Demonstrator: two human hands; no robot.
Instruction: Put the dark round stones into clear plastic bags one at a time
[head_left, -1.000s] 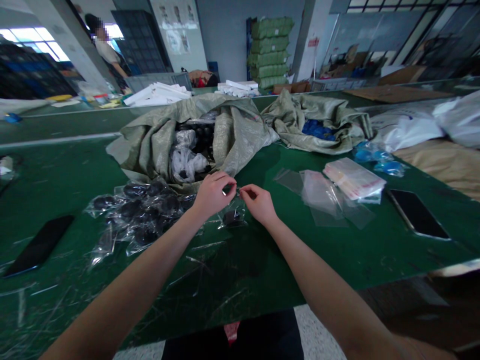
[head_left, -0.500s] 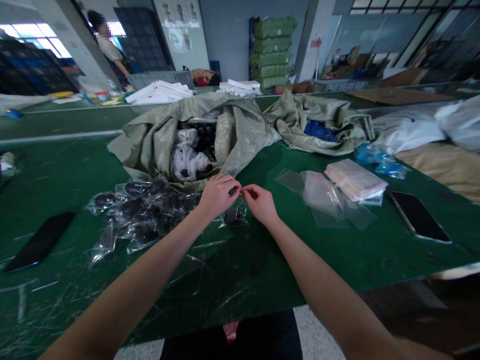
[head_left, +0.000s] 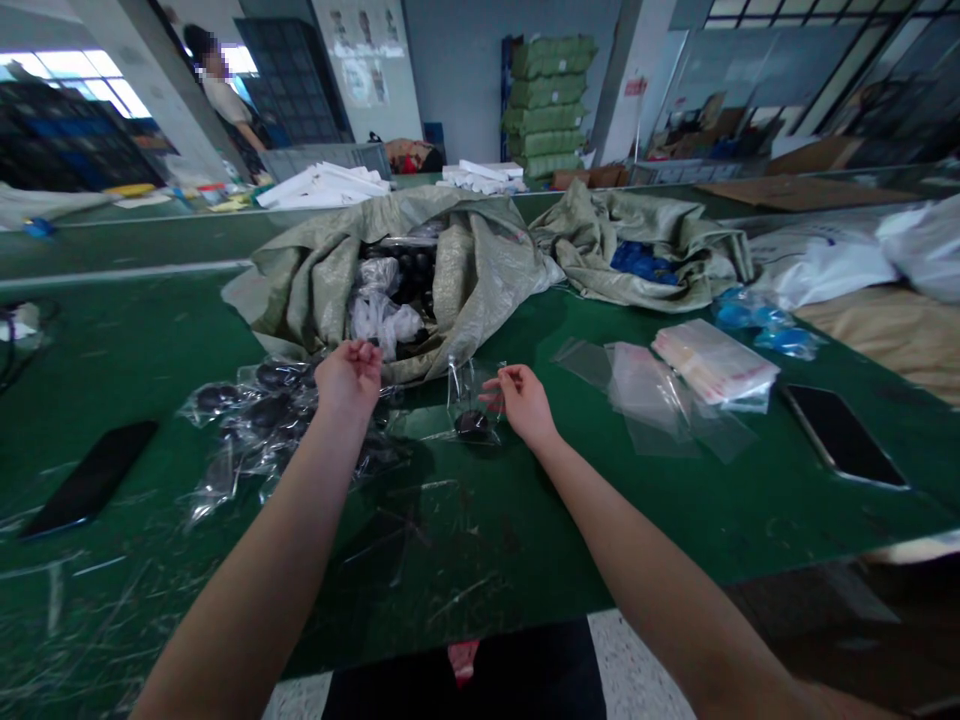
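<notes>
- The right hand (head_left: 523, 405) is up by a clear bag (head_left: 480, 395). Its finger and thumb (head_left: 501, 378) make a small pinch at the edge of the bag. They seem to have hold of it, but the plastic is so thin that it is hard to be sure.
- The left hand (head_left: 349, 380) is held up, left of the right hand. Its fingers are bunched close, with the tips pointing up. I cannot tell if it has hold of anything.
- The clear bag stands up just left of the right hand's fingers. A black round thing (head_left: 471, 424) sits low inside it.
- Thin plastic slips easily, so a soft pinch right at the edge works well. It also helps to keep the round thing low in the bag.
- Below and to the left of the left hand lies a pile of clear bags with black round things (head_left: 255, 400) in them, on the green surface (head_left: 480, 570).
- Past both hands is a big gray-green sack (head_left: 465, 290), open and full of more bags.
- To the right of the right hand are loose clear sheets (head_left: 645, 400) and a stack of bags (head_left: 712, 360).
- A black phone (head_left: 90, 478) lies far left of the left hand, and another phone (head_left: 844, 448) lies far right of the right hand.
</notes>
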